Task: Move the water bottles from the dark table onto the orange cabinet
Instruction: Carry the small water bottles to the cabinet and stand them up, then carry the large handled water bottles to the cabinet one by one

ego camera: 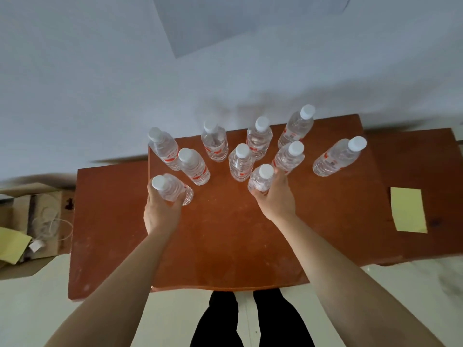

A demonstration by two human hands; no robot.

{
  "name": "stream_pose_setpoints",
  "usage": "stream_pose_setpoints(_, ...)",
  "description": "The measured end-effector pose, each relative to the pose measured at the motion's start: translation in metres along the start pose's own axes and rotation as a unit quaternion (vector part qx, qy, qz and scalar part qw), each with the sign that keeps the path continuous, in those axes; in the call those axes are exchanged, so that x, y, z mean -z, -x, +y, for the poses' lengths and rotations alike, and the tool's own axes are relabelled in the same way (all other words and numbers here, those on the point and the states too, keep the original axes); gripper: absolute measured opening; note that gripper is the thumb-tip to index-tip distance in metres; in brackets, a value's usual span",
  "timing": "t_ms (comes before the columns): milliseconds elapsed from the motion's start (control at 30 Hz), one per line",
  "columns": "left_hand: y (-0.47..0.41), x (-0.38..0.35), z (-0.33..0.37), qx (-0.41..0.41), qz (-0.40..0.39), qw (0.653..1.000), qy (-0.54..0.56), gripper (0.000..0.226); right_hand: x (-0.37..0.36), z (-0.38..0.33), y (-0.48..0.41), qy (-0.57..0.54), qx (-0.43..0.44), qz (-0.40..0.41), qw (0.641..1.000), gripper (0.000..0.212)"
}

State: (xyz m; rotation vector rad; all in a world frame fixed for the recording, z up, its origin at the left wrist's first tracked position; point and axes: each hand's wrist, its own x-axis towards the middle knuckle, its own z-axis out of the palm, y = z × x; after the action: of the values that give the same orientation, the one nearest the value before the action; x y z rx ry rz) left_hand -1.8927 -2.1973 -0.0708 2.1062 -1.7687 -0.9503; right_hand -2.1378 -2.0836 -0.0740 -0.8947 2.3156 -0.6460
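Several clear water bottles with white caps and red labels stand upright on the orange cabinet [225, 236], clustered along its far half. My left hand [161, 209] is wrapped around the nearest left bottle [175, 189], which stands at the front left of the cluster. My right hand [274, 196] grips another bottle [260, 180] at the front middle of the group. One bottle [337, 157] stands apart toward the right. The dark table is not in view.
A lower orange surface [421, 191] adjoins on the right and carries a yellow sheet [408, 209]. An open cardboard box [37, 221] with cables and yellow paper sits on the floor at left. A white wall rises behind. My dark trousers [250, 321] show below.
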Motion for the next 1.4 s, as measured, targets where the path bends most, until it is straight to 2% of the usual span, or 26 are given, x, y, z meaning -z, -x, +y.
stream_pose_setpoints(100, 0.005, 0.010, 0.011, -0.004, 0.001, 1.000, -0.026, 0.076, 0.023, -0.004, 0.010, 0.033, 0.018, -0.013, 0.999, 0.087)
stream_pose_setpoints(167, 0.016, 0.020, 0.021, -0.012, 0.011, 1.000, -0.021, 0.075, 0.040, -0.010, 0.021, 0.061, 0.060, 0.005, 0.996, 0.094)
stream_pose_setpoints(333, 0.041, 0.054, 0.050, -0.088, 0.056, 0.994, -0.038, 0.065, 0.078, -0.047, 0.034, 0.119, 0.240, 0.100, 0.958, 0.086)
stream_pose_setpoints(467, 0.061, 0.103, 0.074, -0.217, 0.166, 0.955, -0.116, 0.055, 0.092, -0.104, 0.030, 0.142, 0.364, 0.099, 0.915, 0.074)
stream_pose_setpoints(567, 0.086, 0.155, 0.077, -0.234, 0.243, 0.926, -0.171, 0.057, 0.083, -0.152, 0.029, 0.138, 0.450, 0.093, 0.877, 0.070)
stream_pose_setpoints(733, 0.148, 0.241, 0.016, -0.138, 0.367, 0.896, -0.209, 0.059, 0.042, -0.244, 0.081, 0.090, 0.580, 0.032, 0.809, 0.068)
stream_pose_setpoints(767, 0.175, 0.267, -0.009, -0.102, 0.393, 0.887, -0.221, 0.059, 0.026, -0.269, 0.110, 0.067, 0.615, 0.016, 0.786, 0.068)
stream_pose_setpoints(833, 0.193, 0.284, -0.024, -0.087, 0.401, 0.882, -0.230, 0.059, 0.018, -0.288, 0.127, 0.047, 0.627, 0.010, 0.777, 0.068)
stream_pose_setpoints(967, 0.281, 0.359, -0.098, -0.002, 0.474, 0.840, -0.263, 0.059, -0.017, -0.346, 0.243, 0.007, 0.710, -0.038, 0.703, 0.068)
stream_pose_setpoints(1033, 0.333, 0.395, -0.146, 0.044, 0.506, 0.819, -0.268, 0.060, -0.036, -0.369, 0.318, -0.011, 0.756, -0.049, 0.653, 0.068)
stream_pose_setpoints(1200, 0.443, 0.457, -0.261, 0.113, 0.551, 0.773, -0.292, 0.065, -0.100, -0.395, 0.476, -0.029, 0.816, -0.060, 0.575, 0.070)
stream_pose_setpoints(1400, 0.623, 0.519, -0.439, 0.226, 0.579, 0.711, -0.328, 0.066, -0.210, -0.407, 0.729, -0.050, 0.871, -0.099, 0.478, 0.071)
